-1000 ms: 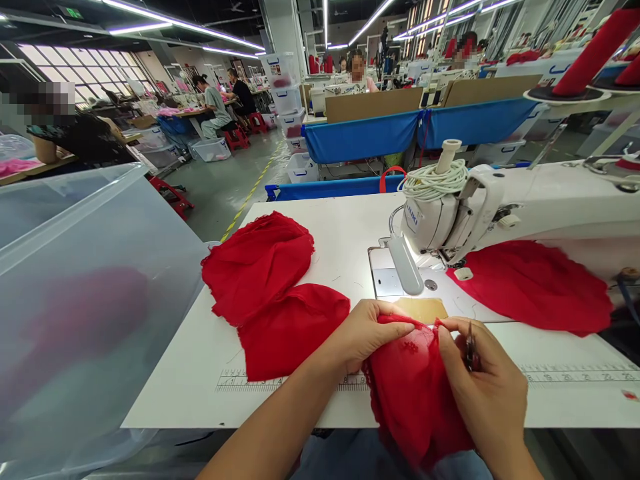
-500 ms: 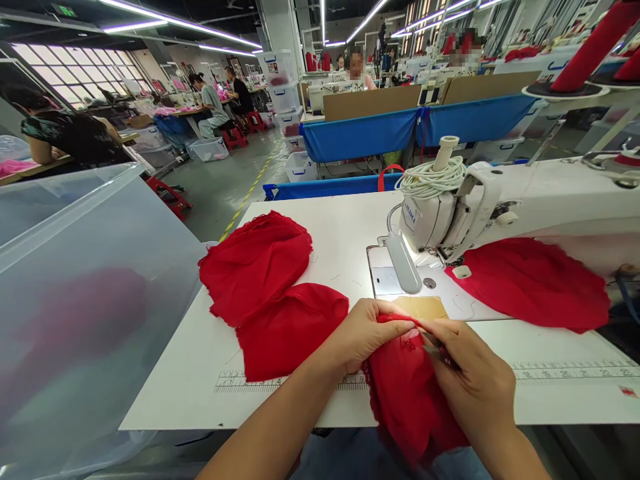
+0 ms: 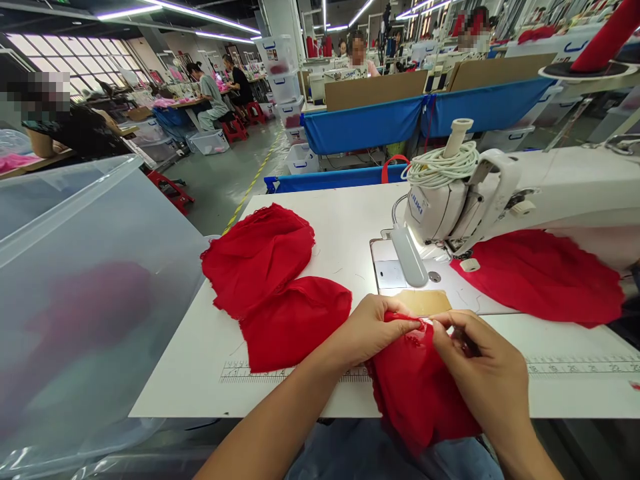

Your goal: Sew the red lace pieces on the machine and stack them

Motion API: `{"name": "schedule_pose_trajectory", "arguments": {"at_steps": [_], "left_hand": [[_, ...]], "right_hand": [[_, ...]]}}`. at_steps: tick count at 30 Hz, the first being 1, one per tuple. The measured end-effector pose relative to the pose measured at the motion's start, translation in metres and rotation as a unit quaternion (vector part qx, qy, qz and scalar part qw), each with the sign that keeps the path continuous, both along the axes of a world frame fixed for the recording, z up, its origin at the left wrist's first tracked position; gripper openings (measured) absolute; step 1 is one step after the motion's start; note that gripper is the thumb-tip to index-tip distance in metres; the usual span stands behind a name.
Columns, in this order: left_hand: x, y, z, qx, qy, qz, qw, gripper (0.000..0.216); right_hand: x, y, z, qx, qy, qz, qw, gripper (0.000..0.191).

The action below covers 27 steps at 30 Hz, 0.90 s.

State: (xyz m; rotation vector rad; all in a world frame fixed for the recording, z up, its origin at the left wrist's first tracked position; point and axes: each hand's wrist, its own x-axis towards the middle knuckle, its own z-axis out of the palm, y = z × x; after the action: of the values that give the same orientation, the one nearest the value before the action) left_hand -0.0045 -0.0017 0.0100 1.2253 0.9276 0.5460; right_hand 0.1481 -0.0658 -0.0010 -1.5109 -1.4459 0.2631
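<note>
My left hand (image 3: pixel 367 330) pinches the top edge of a red lace fabric piece (image 3: pixel 417 393) that hangs over the front edge of the white sewing table (image 3: pixel 340 227). My right hand (image 3: pixel 483 373) is closed on the same edge, fingertips nearly touching the left ones, with a small dark snipping tool tucked in its palm. Both hands sit just in front of a tan guide plate (image 3: pixel 425 301) below the needle of the white sewing machine (image 3: pixel 500 200).
Two red fabric pieces (image 3: pixel 270 280) lie stacked on the table to the left. Another red piece (image 3: pixel 545 277) lies under the machine arm. A clear plastic bin (image 3: pixel 75 287) stands at left. Other people sit at stations across the aisle. Blue fabric troughs (image 3: pixel 415 127) run behind.
My right hand has shifted from holding the snips up near the fabric edge to pinching the edge itself beside my left fingers. My view has tilted slightly.
</note>
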Motion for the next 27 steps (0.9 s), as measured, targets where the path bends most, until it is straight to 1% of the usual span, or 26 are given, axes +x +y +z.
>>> {"name": "schedule_pose_trajectory", "arguments": {"at_steps": [4,7,9,13,15,16,18,19,20,22,24,27], "left_hand": [[0.000,0.001,-0.001,0.006,0.019,0.002,1.000,0.031],[0.001,0.001,0.002,0.060,0.025,0.009,0.998,0.020],[0.001,0.000,0.005,0.083,0.024,-0.006,0.996,0.015],[-0.001,0.000,0.009,0.075,0.032,-0.037,0.996,0.010],[-0.002,0.000,0.008,0.083,0.031,-0.042,0.995,0.009],[-0.002,0.000,0.007,0.087,0.018,-0.046,0.995,0.015],[-0.001,0.000,0.004,0.093,-0.023,-0.053,0.994,0.033],[-0.001,0.000,0.003,0.094,-0.037,-0.051,0.994,0.038],[0.001,-0.001,0.002,0.097,-0.042,-0.045,0.993,0.038],[0.003,-0.001,0.001,0.096,-0.024,-0.036,0.994,0.029],[0.005,-0.002,0.001,0.089,-0.004,-0.040,0.995,0.018],[0.005,-0.002,0.001,0.099,0.012,-0.059,0.993,0.014]], "right_hand": [[0.001,-0.001,-0.003,-0.013,0.021,-0.042,0.999,0.008],[0.001,-0.001,-0.008,-0.003,0.012,-0.061,0.998,0.007],[0.001,0.000,-0.009,-0.007,0.013,-0.087,0.996,0.007],[0.001,0.000,-0.004,-0.022,0.043,-0.140,0.989,0.009],[0.001,0.000,-0.002,-0.019,0.051,-0.133,0.990,0.010],[0.001,-0.001,-0.002,-0.013,0.050,-0.119,0.992,0.010],[0.000,-0.001,-0.003,0.002,0.044,-0.088,0.995,0.011],[-0.001,-0.001,-0.003,0.007,0.044,-0.074,0.996,0.011],[-0.001,-0.001,-0.004,0.011,0.045,-0.064,0.997,0.011],[-0.002,-0.002,-0.005,0.010,0.055,-0.060,0.997,0.011],[-0.004,-0.004,-0.006,0.010,0.080,-0.080,0.994,0.012],[-0.008,-0.007,-0.007,0.008,0.122,-0.120,0.985,0.014]]}}
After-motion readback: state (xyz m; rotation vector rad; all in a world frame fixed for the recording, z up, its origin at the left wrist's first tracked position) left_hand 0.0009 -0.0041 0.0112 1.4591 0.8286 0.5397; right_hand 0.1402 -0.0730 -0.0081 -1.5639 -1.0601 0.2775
